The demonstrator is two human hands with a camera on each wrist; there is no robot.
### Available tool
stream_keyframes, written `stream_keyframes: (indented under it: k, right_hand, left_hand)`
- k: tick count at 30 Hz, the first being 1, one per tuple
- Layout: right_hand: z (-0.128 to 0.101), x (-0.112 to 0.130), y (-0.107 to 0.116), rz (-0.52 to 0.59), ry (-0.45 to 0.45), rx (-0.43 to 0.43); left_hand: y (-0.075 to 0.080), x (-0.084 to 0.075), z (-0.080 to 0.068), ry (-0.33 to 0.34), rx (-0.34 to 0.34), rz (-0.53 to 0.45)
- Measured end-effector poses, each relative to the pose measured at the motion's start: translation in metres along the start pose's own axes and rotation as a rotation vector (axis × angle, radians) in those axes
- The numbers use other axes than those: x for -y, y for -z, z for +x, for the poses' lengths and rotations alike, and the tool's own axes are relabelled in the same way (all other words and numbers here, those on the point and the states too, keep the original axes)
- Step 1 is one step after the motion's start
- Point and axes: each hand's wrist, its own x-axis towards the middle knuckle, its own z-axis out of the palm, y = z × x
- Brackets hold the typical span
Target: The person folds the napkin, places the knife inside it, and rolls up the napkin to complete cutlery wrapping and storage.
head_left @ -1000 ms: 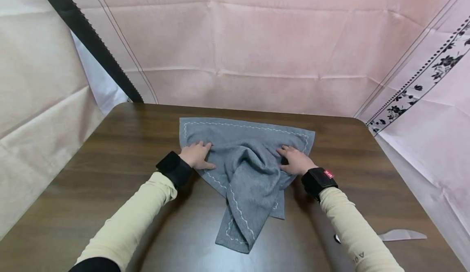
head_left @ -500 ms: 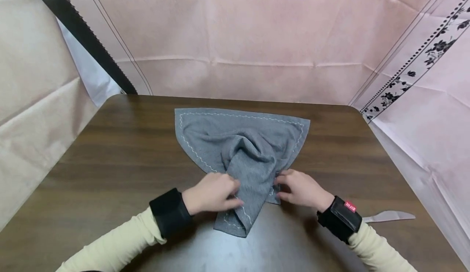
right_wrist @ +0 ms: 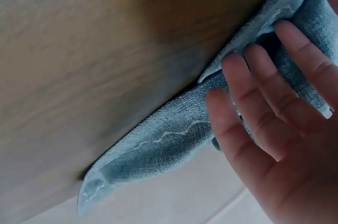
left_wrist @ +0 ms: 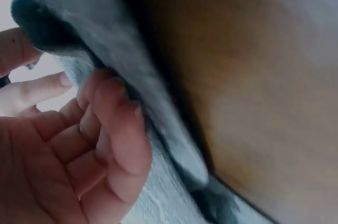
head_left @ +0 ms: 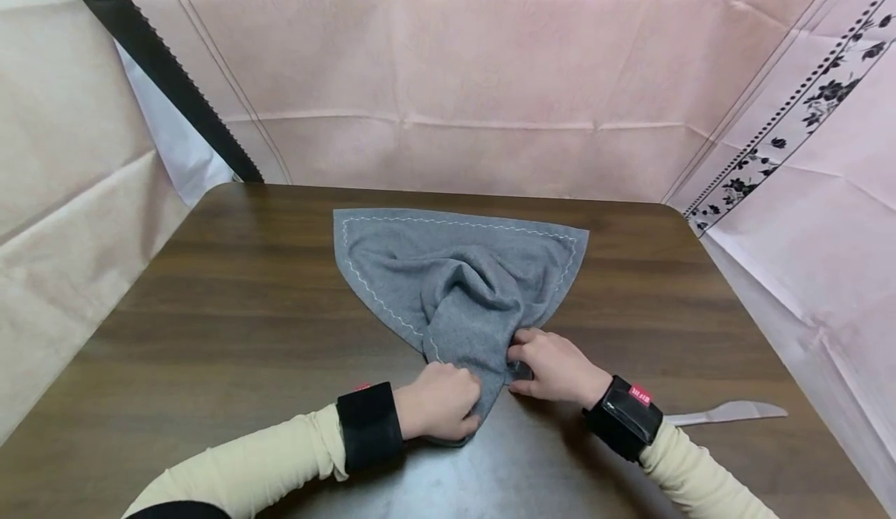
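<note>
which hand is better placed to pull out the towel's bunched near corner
Probably the left. The left hand already grips the grey towel at its near tip, fingers curled around the cloth. The right hand holds the fold's right side, farther up.

A pale knife [head_left: 728, 412] lies on the dark wooden table [head_left: 210, 309], right side.

Grey towel [head_left: 455, 285] with white stitching, bunched, triangular, mid-table.
</note>
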Motion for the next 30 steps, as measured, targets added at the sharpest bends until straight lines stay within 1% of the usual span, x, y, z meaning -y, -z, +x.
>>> stream_keyframes:
  k: [3, 7, 9, 11, 13, 16, 18, 20, 23, 25, 28, 30]
  right_hand:
    - [0.001, 0.002, -0.002, -0.038, 0.007, -0.026]
    - [0.003, 0.003, -0.006, -0.066, 0.007, -0.056]
    - [0.003, 0.004, -0.007, -0.064, 0.006, -0.066]
    - [0.004, 0.005, -0.008, -0.063, 0.004, -0.069]
    - [0.003, 0.005, -0.008, -0.053, 0.005, -0.067]
    - [0.003, 0.006, -0.005, -0.051, 0.004, -0.061]
    - [0.001, 0.006, -0.003, -0.045, -0.001, -0.057]
    - [0.001, 0.008, 0.0, -0.032, -0.008, -0.055]
    - [0.0, 0.011, 0.003, 0.01, -0.017, -0.045]
    - [0.0, 0.014, 0.005, 0.04, -0.015, -0.035]
    - [0.002, 0.018, 0.005, 0.083, -0.021, -0.033]
    - [0.004, 0.021, 0.006, 0.108, -0.05, -0.077]
  left_hand:
    - [0.001, -0.005, 0.0, -0.011, 0.011, -0.006]
    - [0.003, -0.008, 0.001, -0.034, 0.047, 0.038]
    - [0.007, -0.005, 0.001, -0.031, 0.056, 0.033]
    - [0.017, 0.004, 0.001, -0.006, 0.04, -0.014]
    - [0.034, 0.016, 0.001, 0.032, -0.009, -0.087]
    - [0.065, 0.037, 0.0, 0.097, -0.12, -0.186]
    - [0.083, 0.049, -0.002, 0.124, -0.192, -0.214]
    - [0.095, 0.059, -0.004, 0.143, -0.245, -0.227]
    - [0.106, 0.072, -0.007, 0.157, -0.325, -0.245]
    - [0.11, 0.079, -0.006, 0.168, -0.383, -0.298]
    - [0.111, 0.085, -0.002, 0.205, -0.476, -0.435]
    - [0.11, 0.085, 0.003, 0.237, -0.518, -0.556]
